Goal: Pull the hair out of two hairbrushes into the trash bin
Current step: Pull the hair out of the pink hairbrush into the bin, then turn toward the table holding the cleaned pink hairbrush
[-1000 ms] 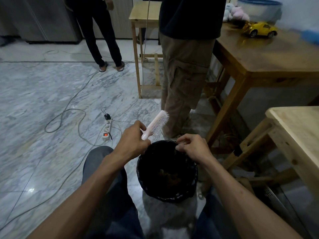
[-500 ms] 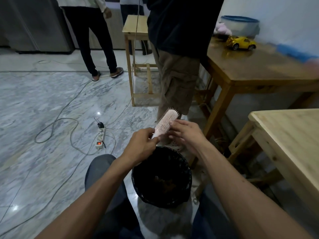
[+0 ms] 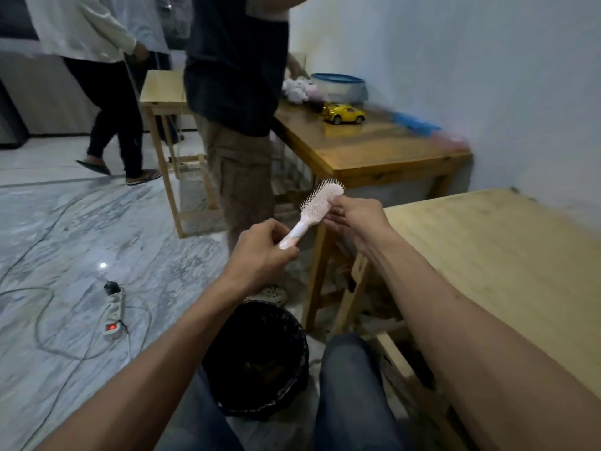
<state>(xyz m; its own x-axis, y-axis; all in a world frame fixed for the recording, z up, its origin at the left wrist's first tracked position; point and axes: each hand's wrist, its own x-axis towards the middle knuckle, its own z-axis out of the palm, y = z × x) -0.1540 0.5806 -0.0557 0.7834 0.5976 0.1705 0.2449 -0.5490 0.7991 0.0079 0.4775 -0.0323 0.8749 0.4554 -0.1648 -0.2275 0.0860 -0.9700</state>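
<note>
**Brush held up for picking, bin waiting below**

Light wooden table point(image 3: 507, 255): occupies the 3 o'clock side of the view, top bare where visible. It plays no part in the present step.

Trash bin point(image 3: 292, 340): black, lined, standing on the floor at 6 o'clock between the seated person's knees. Dark matter lies at its bottom, too dim to identify. In my judgement it sits there so that loosened hair can drop straight down; the brush is raised towards 12 o'clock from it, not directly over the opening.

Left hand point(image 3: 260, 252): closed firmly round the lower end of the handle, steadying the brush at a slant, head pointing to about 1 o'clock.

Right hand point(image 3: 354, 218): fingertips pinched narrowly at the side of the brush head, touching it. Whether any strands lie between them cannot be told.

Hairbrush point(image 3: 320, 203): pale pink, bristles facing up and towards 10 o'clock, presumably turned so for access. No hair can be made out among the bristles.

Second hairbrush: not seen.

Assessment: picking appears under way on one brush; completion cannot be confirmed.
</note>
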